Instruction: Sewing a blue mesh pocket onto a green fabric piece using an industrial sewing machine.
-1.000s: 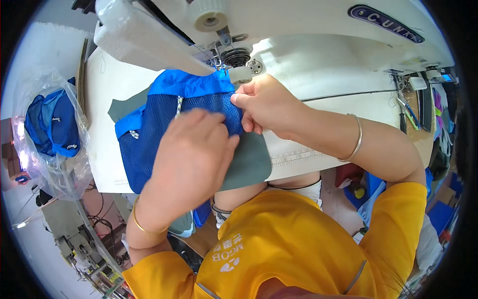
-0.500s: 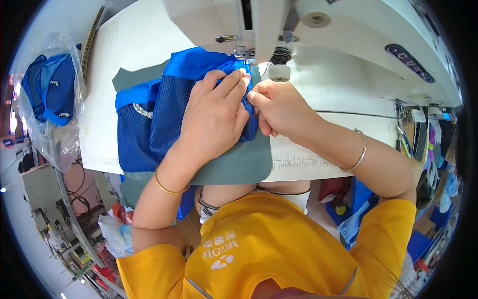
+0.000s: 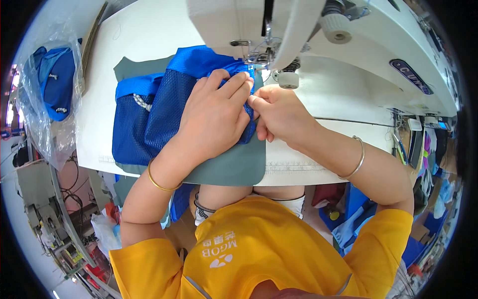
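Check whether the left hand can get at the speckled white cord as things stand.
Likely yes: the speckled white cord lies exposed on the blue mesh fabric, to the left of the left hand, with only cloth visible between them. The hand would just have to lift off that fabric.

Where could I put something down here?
The white tabletop looks bare beyond the grey fabric, left of the sewing machine, and between machine and right forearm. It's crowded at the machine's head: left hand, right hand and blue mesh fabric.

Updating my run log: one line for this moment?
left hand: on blue cloth | right hand: pinching its right edge | machine: at its far edge
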Tool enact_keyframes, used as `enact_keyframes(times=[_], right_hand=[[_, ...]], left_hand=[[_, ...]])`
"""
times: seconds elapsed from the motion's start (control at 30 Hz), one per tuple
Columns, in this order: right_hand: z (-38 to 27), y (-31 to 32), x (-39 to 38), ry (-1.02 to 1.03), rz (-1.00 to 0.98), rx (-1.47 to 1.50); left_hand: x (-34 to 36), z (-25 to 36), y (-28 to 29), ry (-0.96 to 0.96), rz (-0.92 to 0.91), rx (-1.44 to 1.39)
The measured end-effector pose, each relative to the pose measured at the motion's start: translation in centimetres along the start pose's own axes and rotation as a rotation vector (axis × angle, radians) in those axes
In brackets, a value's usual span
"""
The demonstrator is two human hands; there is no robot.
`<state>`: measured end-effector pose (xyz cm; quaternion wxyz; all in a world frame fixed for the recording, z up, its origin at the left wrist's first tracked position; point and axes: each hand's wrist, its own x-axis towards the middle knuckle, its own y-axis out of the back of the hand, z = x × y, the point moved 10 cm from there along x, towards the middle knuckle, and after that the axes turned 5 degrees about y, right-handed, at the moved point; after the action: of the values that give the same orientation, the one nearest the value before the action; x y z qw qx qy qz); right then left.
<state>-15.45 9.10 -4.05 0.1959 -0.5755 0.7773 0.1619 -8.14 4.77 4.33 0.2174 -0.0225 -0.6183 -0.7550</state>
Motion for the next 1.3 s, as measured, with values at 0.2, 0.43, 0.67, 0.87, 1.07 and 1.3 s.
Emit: enact_keyframes(times=[0.2,0.43,0.67,0.87,1.07,1.3], right_hand=[[-0.1,-0.1,-0.2,-0.004,0.030,0.012],[-0.2,-0.3,-0.2,-0.040,0.040,0.015],[-0.5,-0.2,0.5,-0.036,0.107,0.040],[-0.7,0.4,0.0,-0.026,0.154,0.099],[-0.6,0.8,-0.3,-0.013,0.031,0.013],[-0.8,0.5,-1.8,0.080,0.052,0.108]], left_hand=[[-0.1,-0.2,-0.2,0.011,0.019,0.043],[0.0,-0.4,0.0,-0.006,0.047,0.025],[0.6,-1.1,-0.1,-0.018,0.012,0.059],[-1.6,1.6,2.7,-0.078,-0.044,-0.028],[-3.8,2.8,3.0,-0.253,0.012,0.134],[-3.4,5.0,3.8,-0.420,0.049,0.165]])
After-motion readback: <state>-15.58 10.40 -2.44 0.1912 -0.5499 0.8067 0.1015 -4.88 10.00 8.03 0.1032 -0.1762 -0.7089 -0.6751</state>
